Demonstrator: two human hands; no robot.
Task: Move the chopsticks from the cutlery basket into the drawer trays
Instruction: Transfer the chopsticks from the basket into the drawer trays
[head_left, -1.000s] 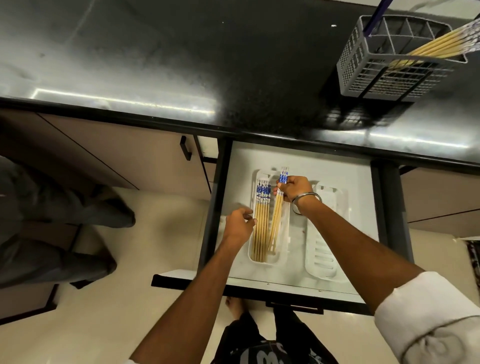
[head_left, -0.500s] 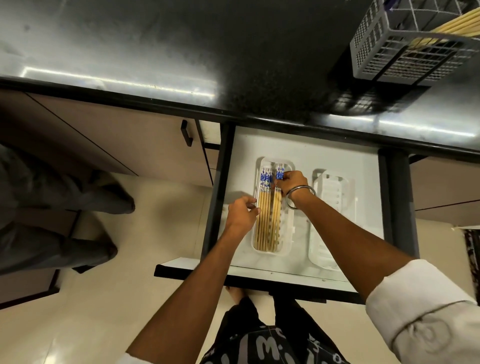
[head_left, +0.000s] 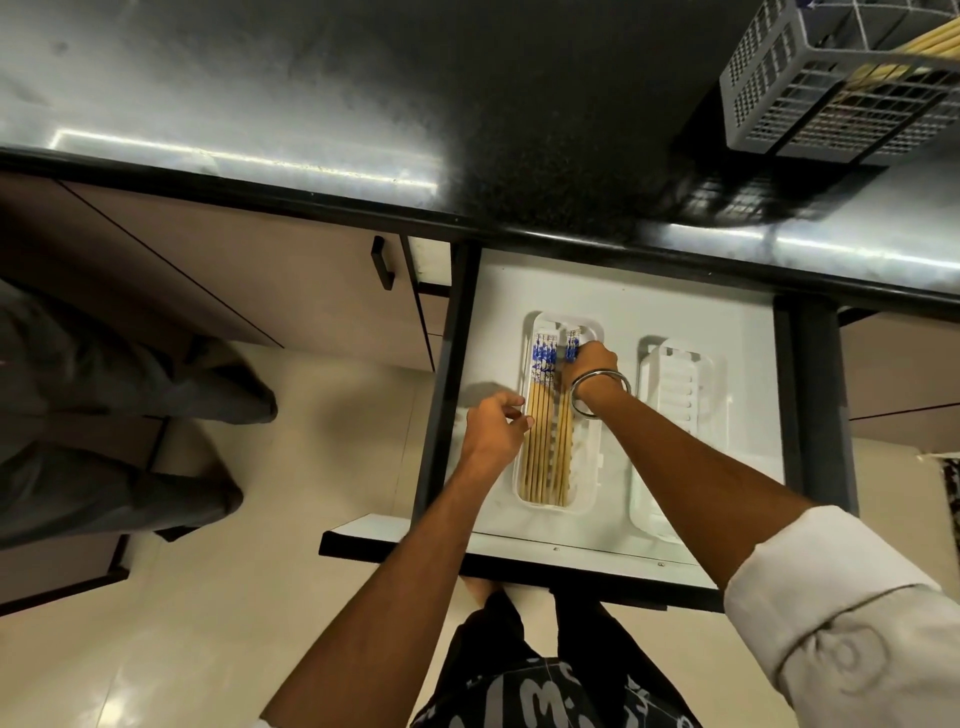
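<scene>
Head view showed the chopsticks (head_left: 548, 426) lying lengthwise in the left tray (head_left: 584, 483) of the open drawer (head_left: 675, 291), their blue-patterned tops toward the drawer's back edge and their plain tips toward its front edge; more chopsticks (head_left: 930, 44) stuck out of the cutlery basket (head_left: 831, 114) at the far right corner of the tabletop (head_left: 311, 78). Thin wooden sticks like these would be light, stiff and smooth, apt to roll and scatter, so they were best pinched as a bundle near the decorated tops or around the middle. The right hand (head_left: 589, 364), a bangle on its wrist, reached in from the right with the wrist bent down, its fingers closed on the patterned ends of the rightmost sticks. The left hand (head_left: 493, 426) hovered at the tray's left rim, fingers loosely curled; it seemed to grasp nothing, though its fingertips were hard to make out. The right tray (head_left: 675, 415) lay empty.
</scene>
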